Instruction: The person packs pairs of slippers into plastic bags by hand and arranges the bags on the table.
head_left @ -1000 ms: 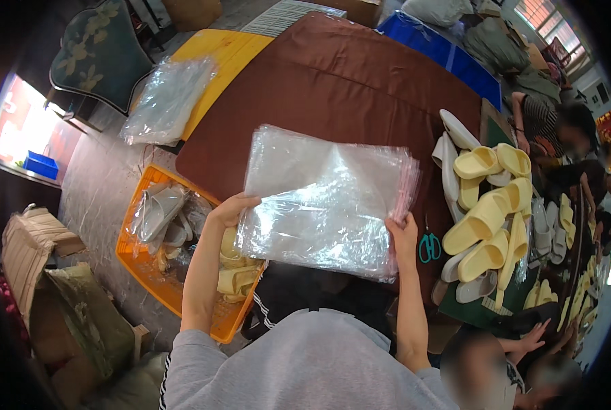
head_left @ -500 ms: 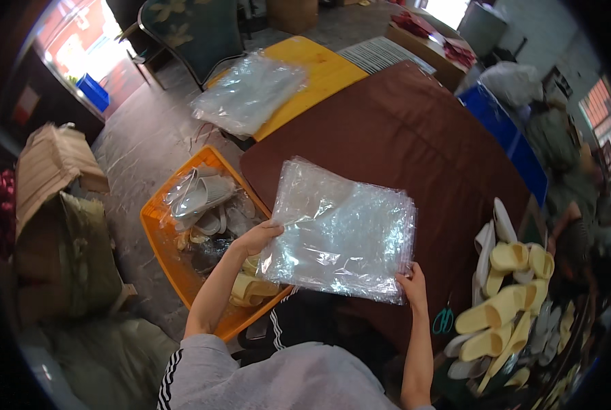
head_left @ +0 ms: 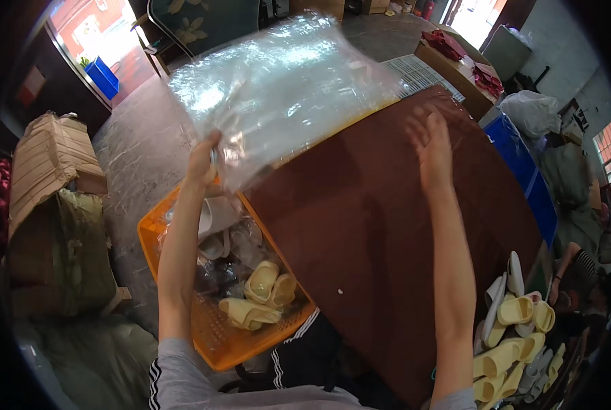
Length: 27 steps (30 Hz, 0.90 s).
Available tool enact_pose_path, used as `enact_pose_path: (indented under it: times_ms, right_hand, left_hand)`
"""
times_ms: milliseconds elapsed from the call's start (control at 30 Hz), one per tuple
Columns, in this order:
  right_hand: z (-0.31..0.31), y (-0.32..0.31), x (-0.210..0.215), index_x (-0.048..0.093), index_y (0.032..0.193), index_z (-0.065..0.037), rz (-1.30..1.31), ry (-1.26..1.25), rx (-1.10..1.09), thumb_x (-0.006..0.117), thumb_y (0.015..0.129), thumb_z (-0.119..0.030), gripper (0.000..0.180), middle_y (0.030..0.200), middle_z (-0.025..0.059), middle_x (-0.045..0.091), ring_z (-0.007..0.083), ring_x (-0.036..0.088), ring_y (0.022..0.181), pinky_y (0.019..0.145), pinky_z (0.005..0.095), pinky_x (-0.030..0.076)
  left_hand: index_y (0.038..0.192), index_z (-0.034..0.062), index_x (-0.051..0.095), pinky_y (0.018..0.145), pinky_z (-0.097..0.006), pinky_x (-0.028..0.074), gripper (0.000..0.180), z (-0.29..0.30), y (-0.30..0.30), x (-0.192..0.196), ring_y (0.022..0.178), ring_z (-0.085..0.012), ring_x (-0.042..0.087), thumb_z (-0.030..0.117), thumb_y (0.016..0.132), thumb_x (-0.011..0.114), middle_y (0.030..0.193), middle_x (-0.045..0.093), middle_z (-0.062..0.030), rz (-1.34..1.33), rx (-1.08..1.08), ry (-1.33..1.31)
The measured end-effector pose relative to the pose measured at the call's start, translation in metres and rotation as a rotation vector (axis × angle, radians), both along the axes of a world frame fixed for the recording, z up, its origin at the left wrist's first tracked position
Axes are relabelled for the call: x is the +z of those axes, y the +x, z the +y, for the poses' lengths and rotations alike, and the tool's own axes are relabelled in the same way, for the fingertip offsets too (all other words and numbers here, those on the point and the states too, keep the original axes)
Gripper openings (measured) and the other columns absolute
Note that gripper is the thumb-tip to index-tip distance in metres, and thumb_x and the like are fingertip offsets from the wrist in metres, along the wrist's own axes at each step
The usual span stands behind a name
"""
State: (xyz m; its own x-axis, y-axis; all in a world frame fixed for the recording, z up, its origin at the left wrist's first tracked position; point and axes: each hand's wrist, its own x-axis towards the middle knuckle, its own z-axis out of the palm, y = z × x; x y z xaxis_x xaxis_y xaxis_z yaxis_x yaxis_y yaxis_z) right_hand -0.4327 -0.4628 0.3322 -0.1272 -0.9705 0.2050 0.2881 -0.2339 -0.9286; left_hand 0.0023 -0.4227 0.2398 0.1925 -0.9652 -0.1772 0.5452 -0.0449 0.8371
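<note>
A stack of clear plastic bags (head_left: 278, 89), shiny and slightly blurred, spreads over the far-left part of the work surface. At its near-left corner my left hand (head_left: 204, 160) is closed on the edge, thumb upward. My right hand (head_left: 432, 147) is off the bags, above the brown tabletop (head_left: 360, 225), with its fingers apart and nothing in it. Below my left forearm stands an orange basket (head_left: 216, 352) holding yellow slippers (head_left: 261, 283) and pale bagged ones. The bags hide most of the yellow board (head_left: 350, 124) beneath them.
Yellow, white and grey slippers (head_left: 507, 355) are piled at the right table edge. Behind them is a blue bin (head_left: 524, 178). A cardboard box (head_left: 449, 75) with red items stands at the far right, a chair (head_left: 203, 24) beyond the bags, and an opened carton (head_left: 49, 164) at left.
The bags, held in both hands over the near table, have moved away and left onto the yellow board, over the other bags there. My right hand has let go and reached forward.
</note>
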Motion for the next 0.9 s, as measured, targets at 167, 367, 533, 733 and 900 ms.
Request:
enact_pose_path:
  times_ms: [167,367,533,733,900]
  right_hand:
    - [0.056,0.024,-0.171,0.052,0.128,0.000,0.826,-0.028,0.061,0.058,0.093,-0.010,0.037,0.127,0.0171,0.056,0.0302,0.055,0.118,0.098,0.0381,0.045]
    - [0.091,0.034,-0.213,0.055,0.128,-0.007,1.174,-0.182,0.048,0.060,0.088,-0.008,0.040,0.137,0.0101,0.049,0.0310,0.044,0.130,0.106,0.0425,0.037]
    - [0.087,0.027,-0.217,0.056,0.127,-0.007,1.190,-0.151,0.042,0.061,0.088,-0.009,0.039,0.136,0.0106,0.050,0.0318,0.044,0.130,0.105,0.0449,0.037]
    - [0.082,0.024,-0.220,0.055,0.127,-0.006,1.225,-0.215,0.045,0.059,0.088,-0.008,0.040,0.135,0.0121,0.051,0.0330,0.046,0.127,0.106,0.0447,0.036]
    - [0.094,0.026,-0.212,0.049,0.135,-0.005,1.283,-0.156,0.123,0.054,0.094,-0.009,0.041,0.142,0.0147,0.044,0.0332,0.041,0.132,0.110,0.0443,0.034]
  left_hand:
    - [0.104,0.0025,0.061,0.067,-0.034,0.056,0.015,-0.109,0.059,-0.073,0.081,-0.0171,0.063,0.011,0.091,0.062,0.094,0.064,-0.0066,-0.095,0.190,0.075]
    - [0.107,0.0009,0.058,0.068,-0.036,0.054,0.016,-0.137,0.109,-0.180,0.079,-0.0208,0.061,0.012,0.095,0.057,0.096,0.061,-0.0075,-0.222,0.356,0.332]
    - [0.114,-0.0038,0.055,0.075,-0.036,0.058,0.023,-0.141,0.093,-0.199,0.088,-0.0231,0.065,0.012,0.099,0.049,0.100,0.063,-0.0109,-0.266,0.214,0.316]
    - [0.132,0.0018,0.043,0.072,-0.036,0.056,0.053,-0.107,0.051,-0.135,0.094,-0.0227,0.059,0.018,0.088,0.069,0.110,0.058,-0.0112,-0.261,0.316,0.372]
    - [0.140,0.0035,0.040,0.090,-0.039,0.052,0.054,0.039,0.060,-0.115,0.116,-0.0264,0.055,0.017,0.092,0.063,0.133,0.052,-0.0146,-0.658,0.285,0.273]
